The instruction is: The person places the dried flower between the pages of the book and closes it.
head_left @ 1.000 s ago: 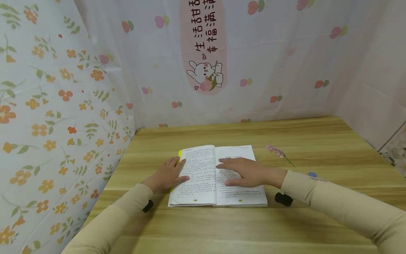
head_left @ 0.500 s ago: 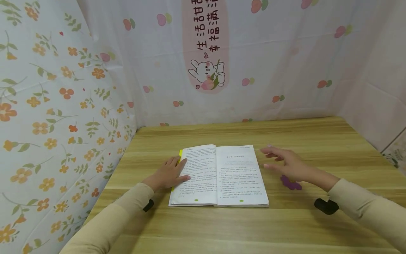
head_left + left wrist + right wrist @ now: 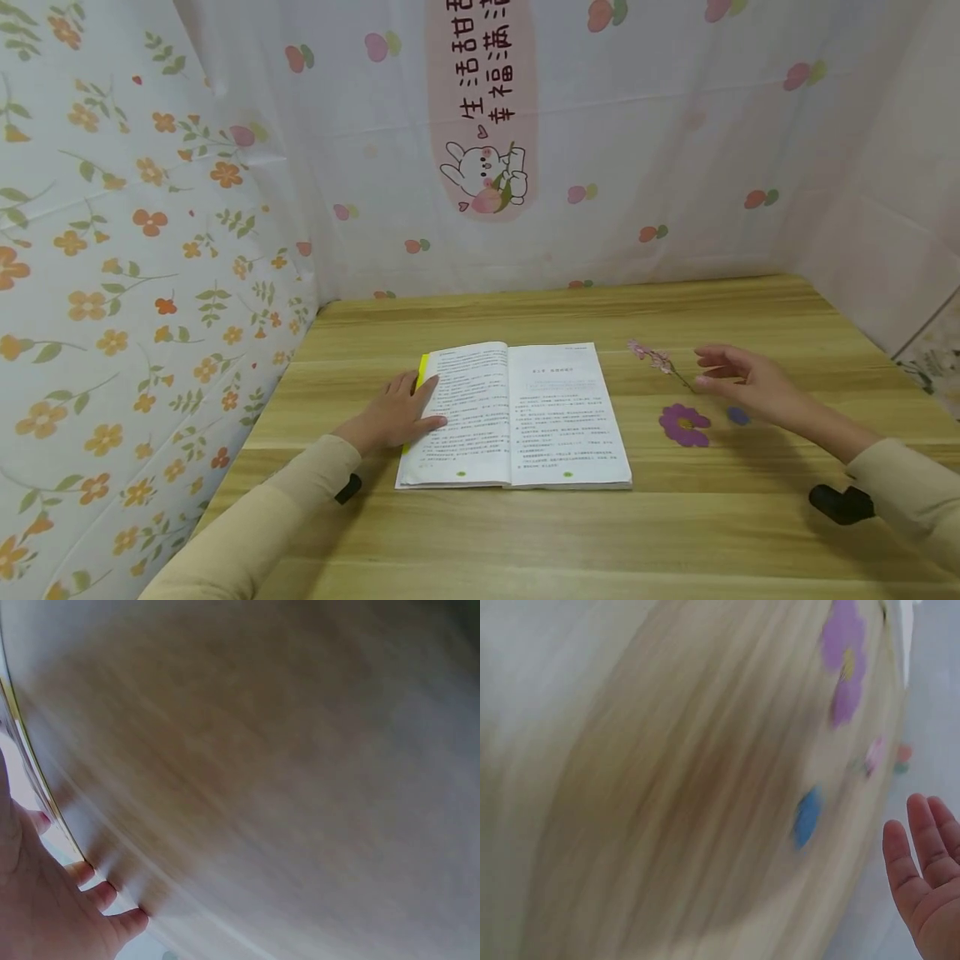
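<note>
An open book (image 3: 555,417) with printed pages lies flat on the wooden table, a yellow edge showing at its left. My left hand (image 3: 397,414) rests along that left edge, thumb on the page. In the left wrist view the fingers (image 3: 133,921) of that hand reach down toward the table beside the book. My right hand (image 3: 750,387) hovers right of the book with nothing in it, fingers loosely extended. Near its fingertips lies a pink flower sprig (image 3: 656,358) with a thin green stem. Below are a purple flower (image 3: 684,425) and a small blue flower-like piece (image 3: 738,415).
The wooden table (image 3: 525,542) reaches back to a white curtain (image 3: 637,150) with printed hearts and a rabbit. A floral curtain (image 3: 150,250) hangs along the left side. Both wrists carry black camera mounts (image 3: 842,504).
My right hand has lifted off the right page and swung right, past the sprig, uncovering the page and the purple flower. The left hand has stayed on the book's left edge.
</note>
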Available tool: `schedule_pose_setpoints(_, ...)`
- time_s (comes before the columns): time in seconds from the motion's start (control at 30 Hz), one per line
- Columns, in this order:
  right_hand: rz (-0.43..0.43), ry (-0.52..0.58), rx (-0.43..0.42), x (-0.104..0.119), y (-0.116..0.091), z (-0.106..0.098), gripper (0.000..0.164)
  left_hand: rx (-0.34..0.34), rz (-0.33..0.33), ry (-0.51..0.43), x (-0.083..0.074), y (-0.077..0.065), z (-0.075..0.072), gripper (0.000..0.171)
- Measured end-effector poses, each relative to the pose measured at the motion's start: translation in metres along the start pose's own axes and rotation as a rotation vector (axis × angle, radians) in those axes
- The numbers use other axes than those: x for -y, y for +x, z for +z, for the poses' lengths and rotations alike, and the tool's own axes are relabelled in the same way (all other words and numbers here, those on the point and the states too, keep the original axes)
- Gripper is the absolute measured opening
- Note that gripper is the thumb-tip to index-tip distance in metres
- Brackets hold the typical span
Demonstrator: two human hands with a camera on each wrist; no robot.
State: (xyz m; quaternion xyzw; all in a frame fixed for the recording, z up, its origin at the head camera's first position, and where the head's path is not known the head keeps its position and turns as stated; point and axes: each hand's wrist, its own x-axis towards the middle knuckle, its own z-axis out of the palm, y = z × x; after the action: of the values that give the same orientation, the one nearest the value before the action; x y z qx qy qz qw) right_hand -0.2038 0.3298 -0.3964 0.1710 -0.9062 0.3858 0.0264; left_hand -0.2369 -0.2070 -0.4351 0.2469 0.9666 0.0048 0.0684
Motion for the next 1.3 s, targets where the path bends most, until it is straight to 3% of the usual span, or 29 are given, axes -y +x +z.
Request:
schedule_pose_setpoints(0.27, 0.102, -0.048, 0.075, -0.043, -0.016, -0.023, 0.049, 0.011, -0.027, -0.035, -0.001, -0.003, -0.001, 0.083)
schedule_pose_setpoints(0.47, 0.123, -0.025, 0.093, -0.061, -0.026, -0.027, 0.047, 0.014, -0.028, -0.035, -0.003, -0.003, -0.002, 0.082)
schedule_pose_setpoints(0.83, 0.132, 0.008, 0.137, -0.070, -0.027, -0.021, 0.044, 0.009, -0.021, -0.020, -0.002, -0.002, -0.003, 0.083)
schedule_pose_setpoints(1.3, 0.183, -0.105, 0.105, -0.069, -0.027, -0.015, 0.039, -0.007, -0.012, -0.027, -0.005, -0.003, -0.006, 0.080)
